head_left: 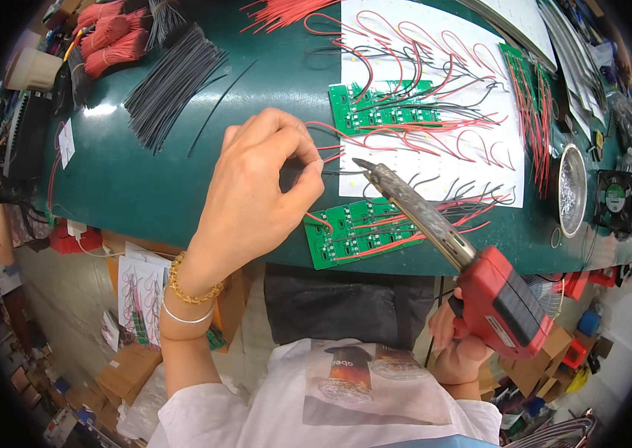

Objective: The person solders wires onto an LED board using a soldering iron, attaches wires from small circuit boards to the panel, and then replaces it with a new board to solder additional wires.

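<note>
My left hand (pixel 260 175) is closed in a pinch over the green table, and a thin black wire (pixel 342 173) runs from its fingertips toward the iron's tip. Red wires (pixel 327 125) pass just beside those fingers. At the lower right, my right hand (pixel 459 343) grips a red soldering gun (pixel 501 302), its long metal barrel slanting up and left over the white sheet. A green circuit board (pixel 353 235) with red and black wires lies below the tip, near the table's front edge. Another wired green board (pixel 379 107) rests above it, partly on the sheet.
Bundles of black wires (pixel 170 86) and red wires (pixel 116 37) lie at the back left. More wired boards (pixel 528 104) sit right of the white sheet (pixel 506 179). A round metal tin (pixel 571 190) and a black fan (pixel 614 200) stand at the right edge.
</note>
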The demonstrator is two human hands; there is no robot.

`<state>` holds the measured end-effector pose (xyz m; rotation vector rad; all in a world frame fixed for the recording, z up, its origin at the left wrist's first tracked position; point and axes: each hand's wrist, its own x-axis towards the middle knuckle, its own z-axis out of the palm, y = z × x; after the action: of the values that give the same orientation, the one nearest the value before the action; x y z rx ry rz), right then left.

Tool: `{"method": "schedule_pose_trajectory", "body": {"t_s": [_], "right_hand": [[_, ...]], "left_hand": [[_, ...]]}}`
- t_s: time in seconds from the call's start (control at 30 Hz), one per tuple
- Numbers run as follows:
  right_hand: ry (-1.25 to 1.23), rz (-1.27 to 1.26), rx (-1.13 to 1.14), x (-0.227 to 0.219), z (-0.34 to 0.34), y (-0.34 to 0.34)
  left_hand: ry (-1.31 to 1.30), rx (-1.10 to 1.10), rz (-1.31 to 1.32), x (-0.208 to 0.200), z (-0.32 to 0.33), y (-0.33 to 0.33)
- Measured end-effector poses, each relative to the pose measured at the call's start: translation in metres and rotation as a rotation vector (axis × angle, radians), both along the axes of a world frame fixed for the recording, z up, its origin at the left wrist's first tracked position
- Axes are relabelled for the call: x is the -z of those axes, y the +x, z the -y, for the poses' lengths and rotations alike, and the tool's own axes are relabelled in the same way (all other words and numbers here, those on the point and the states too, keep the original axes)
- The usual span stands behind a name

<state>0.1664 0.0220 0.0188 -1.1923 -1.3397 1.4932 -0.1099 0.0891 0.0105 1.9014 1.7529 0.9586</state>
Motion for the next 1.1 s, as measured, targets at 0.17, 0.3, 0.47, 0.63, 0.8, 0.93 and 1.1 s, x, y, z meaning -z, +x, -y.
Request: {"method": "schedule_pose_trajectory", "body": {"t_s": [0.17, 0.3, 0.47, 0.63, 0.8, 0.93, 1.1], "right_hand": [[0.024, -0.010, 0.053, 0.007, -0.007, -0.008], [0.001, 0.070, 0.067, 0.008, -0.006, -0.007], [0.041, 0.072, 0.075, 0.007, -0.007, -0.009], [0.057, 0.059, 0.091, 0.004, -0.007, -0.012], [0.051, 0.068, 0.079, 0.003, -0.010, -0.015], [0.033, 0.050, 0.076, 0.000, -0.009, -0.016], [0.004, -0.001, 0.077, 0.000, -0.006, -0.011]], "left_hand": [[-0.018, -0.001, 0.021, -0.003, -0.001, -0.001], [-0.002, 0.008, 0.019, -0.001, -0.001, -0.001], [0.001, 0.003, 0.014, -0.001, -0.001, -0.002], [-0.005, 0.003, 0.025, -0.001, -0.002, -0.001], [0.007, 0.000, 0.019, -0.002, -0.001, -0.002], [0.009, -0.025, 0.093, 0.001, 0.000, -0.003], [0.012, 0.007, 0.112, 0.000, 0.001, -0.004]]}}
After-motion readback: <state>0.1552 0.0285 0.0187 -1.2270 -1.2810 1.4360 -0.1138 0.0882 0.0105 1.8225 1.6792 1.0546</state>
